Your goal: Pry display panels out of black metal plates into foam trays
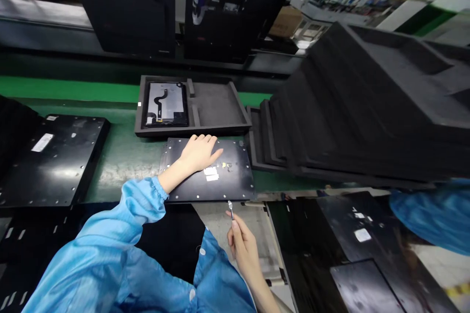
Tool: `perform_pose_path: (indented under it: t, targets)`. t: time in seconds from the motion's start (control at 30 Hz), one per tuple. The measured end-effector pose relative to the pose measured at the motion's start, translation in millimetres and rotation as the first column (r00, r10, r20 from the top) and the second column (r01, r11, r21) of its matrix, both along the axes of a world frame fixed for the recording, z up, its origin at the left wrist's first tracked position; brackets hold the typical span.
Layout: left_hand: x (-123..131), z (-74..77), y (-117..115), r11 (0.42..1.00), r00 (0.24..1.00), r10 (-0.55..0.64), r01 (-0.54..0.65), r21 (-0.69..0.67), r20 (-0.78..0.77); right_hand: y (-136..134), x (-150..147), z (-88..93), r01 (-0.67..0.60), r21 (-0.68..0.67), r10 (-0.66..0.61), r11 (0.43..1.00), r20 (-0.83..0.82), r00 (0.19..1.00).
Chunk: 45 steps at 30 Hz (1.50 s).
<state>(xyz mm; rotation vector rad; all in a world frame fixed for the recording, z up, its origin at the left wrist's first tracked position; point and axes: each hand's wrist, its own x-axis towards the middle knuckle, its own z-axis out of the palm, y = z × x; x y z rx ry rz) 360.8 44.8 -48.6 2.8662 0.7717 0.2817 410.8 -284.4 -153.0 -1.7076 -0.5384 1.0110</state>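
My left hand (198,152) lies on a flat black plate (235,186) with its thumb spread and its fingers reaching the far edge. Small screws or holes dot the plate's rim, and white labels (212,174) sit near its middle beside some small yellowish bits. Close to the plate's near edge, my right hand (243,243) pinches a small metal tool (231,211) with a flattened bright tip; its exact kind is unclear. The tip points up toward the plate's edge.
Behind the plate, a dark foam tray (239,128) holds a tablet-like screen panel (171,102) with a ribbon cable. Stacked foam trays (316,107) rise at right. Another black plate (55,166) lies left. A co-worker's blue sleeve (436,215) shows at far right.
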Motion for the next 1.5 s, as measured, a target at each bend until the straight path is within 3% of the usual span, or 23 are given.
perform_pose_path:
  t: [0.2, 0.43, 0.53, 0.63, 0.77, 0.83, 1.0, 1.13, 1.3, 1.4, 1.5]
  targets:
    - [-4.6, -2.2, -3.6, 1.000, 1.000, -0.012, 0.012, 0.018, 0.005, -1.4, -6.8, -3.2, 0.134, 0.021, -0.136, 0.991, 0.134, 0.982]
    - [-5.1, 2.0, -6.5, 0.999, 0.999, -0.043, 0.043, 0.019, -0.022, 3.4, -5.7, 5.1, 0.129, 0.009, -0.129, 0.992, 0.161, 0.979]
    - [-5.0, 2.4, -4.7, 0.999, 0.999, -0.039, 0.039, 0.010, -0.020, 1.4, 9.2, 29.6, 0.020, -0.101, 0.005, 0.995, 0.239, 0.971]
    - [-9.6, 4.0, -7.3, 0.999, 0.999, -0.038, 0.038, -0.015, -0.002, 1.1, 29.3, 66.3, -0.120, -0.229, 0.202, 0.966, 0.382, 0.902]
    - [-31.0, 13.4, -33.8, 0.970, 0.969, -0.243, 0.242, -0.033, -0.035, 8.0, 47.4, 108.9, -0.216, -0.354, 0.382, 0.910, 0.516, 0.767]
    - [-45.2, 20.1, -56.0, 0.947, 0.940, -0.320, 0.319, -0.033, -0.120, 11.7, 50.5, 120.2, -0.220, -0.408, 0.434, 0.886, 0.566, 0.701]
    - [-60.9, 32.5, -99.4, 0.941, 0.907, -0.306, 0.334, 0.053, -0.291, 15.6, 51.2, 125.5, -0.207, -0.552, 0.558, 0.808, 0.603, 0.570]
    - [-54.4, 54.2, -98.9, 0.928, 0.887, -0.337, 0.370, 0.049, -0.315, 16.5, 51.4, 120.3, -0.186, -0.598, 0.595, 0.780, 0.615, 0.517]
    - [-54.9, 111.3, -68.0, 0.908, 0.889, -0.410, 0.419, 0.001, -0.205, 11.5, 51.3, 111.3, -0.147, -0.591, 0.569, 0.794, 0.635, 0.523]
    - [-57.3, 133.4, -49.5, 0.912, 0.904, -0.409, 0.411, -0.013, -0.125, 7.7, 50.7, 108.3, -0.164, -0.509, 0.509, 0.845, 0.672, 0.537]
    - [-58.6, 138.3, -38.3, 0.912, 0.912, -0.410, 0.410, -0.008, -0.002, 18.0, 48.3, 109.8, -0.193, -0.325, 0.377, 0.926, 0.756, 0.536]
